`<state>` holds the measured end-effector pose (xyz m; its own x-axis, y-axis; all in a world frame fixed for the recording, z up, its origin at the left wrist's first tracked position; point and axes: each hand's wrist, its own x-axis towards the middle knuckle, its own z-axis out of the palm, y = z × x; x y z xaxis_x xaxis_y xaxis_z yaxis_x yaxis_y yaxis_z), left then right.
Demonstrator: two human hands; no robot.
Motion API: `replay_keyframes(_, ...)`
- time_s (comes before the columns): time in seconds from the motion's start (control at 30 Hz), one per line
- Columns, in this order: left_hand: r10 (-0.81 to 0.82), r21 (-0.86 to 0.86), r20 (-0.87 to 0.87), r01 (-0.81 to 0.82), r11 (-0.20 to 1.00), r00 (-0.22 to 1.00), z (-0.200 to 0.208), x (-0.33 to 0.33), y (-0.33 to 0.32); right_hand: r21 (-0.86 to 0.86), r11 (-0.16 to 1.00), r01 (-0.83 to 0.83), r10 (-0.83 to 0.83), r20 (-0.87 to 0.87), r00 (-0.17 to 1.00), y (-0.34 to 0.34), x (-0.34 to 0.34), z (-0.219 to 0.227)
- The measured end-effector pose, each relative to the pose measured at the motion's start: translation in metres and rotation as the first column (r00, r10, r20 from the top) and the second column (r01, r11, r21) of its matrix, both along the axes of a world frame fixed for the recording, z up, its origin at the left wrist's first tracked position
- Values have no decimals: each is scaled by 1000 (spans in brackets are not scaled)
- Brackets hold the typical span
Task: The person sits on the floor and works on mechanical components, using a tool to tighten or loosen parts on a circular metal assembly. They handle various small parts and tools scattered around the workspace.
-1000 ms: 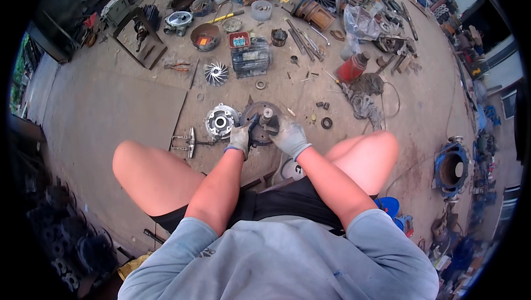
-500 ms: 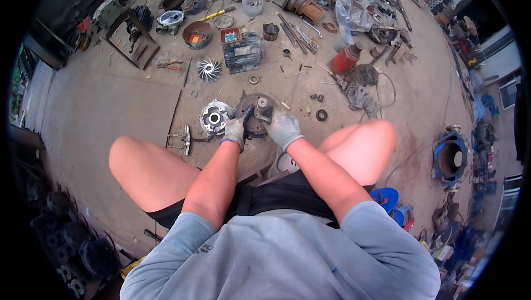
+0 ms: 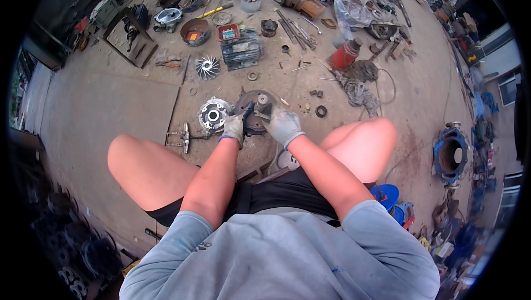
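Between my knees lies a dark round metal flange (image 3: 244, 99) with a short grey shaft stub (image 3: 263, 99) standing up on it. My left hand (image 3: 234, 127), in a grey work glove, is closed at the flange's left side; its dark fingertips point at the stub, and what they grip is hidden. From the right my gloved right hand (image 3: 284, 126) closes round a small grey metal piece with a forked end (image 3: 262, 115), just below the stub. A silvery end cover (image 3: 214, 115) with a round centre hole lies left of the flange, close to my left hand.
A gear puller (image 3: 186, 138) lies by my left knee. Beyond are a finned fan wheel (image 3: 207, 67), a motor housing (image 3: 241, 51) and a red bottle jack (image 3: 345, 55). Black rings (image 3: 321, 112) lie right of the flange. A blue pump casing (image 3: 451, 156) stands far right.
Both hands stay at the flange. The forked metal piece in my right hand sits at a slightly different angle. The whole view has shifted a little.
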<state>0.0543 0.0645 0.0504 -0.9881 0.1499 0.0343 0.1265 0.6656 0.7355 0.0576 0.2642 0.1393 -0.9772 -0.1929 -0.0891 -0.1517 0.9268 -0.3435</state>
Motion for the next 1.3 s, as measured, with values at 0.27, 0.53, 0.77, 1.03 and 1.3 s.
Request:
replay_keyframes(0.27,-13,-50,170,22,999,985,5,-7,4,-179,983,-43,18,-137,990,9,4,1)
replay_keyframes(0.53,62,560,701,-602,569,711,37,-11,20,-44,998,43,-44,-19,999,6,2,-7)
replay_keyframes(0.77,-116,-380,-60,85,921,991,-27,-15,-4,-70,997,-16,12,-62,998,10,6,-6)
replay_keyframes(1.03,-112,-318,-63,86,944,992,-21,-13,-4,-51,998,-21,18,-66,998,3,5,-2)
replay_keyframes(1.3,-95,-248,-87,70,966,992,-33,-9,-13,-11,1000,-1,2,75,997,12,3,19)
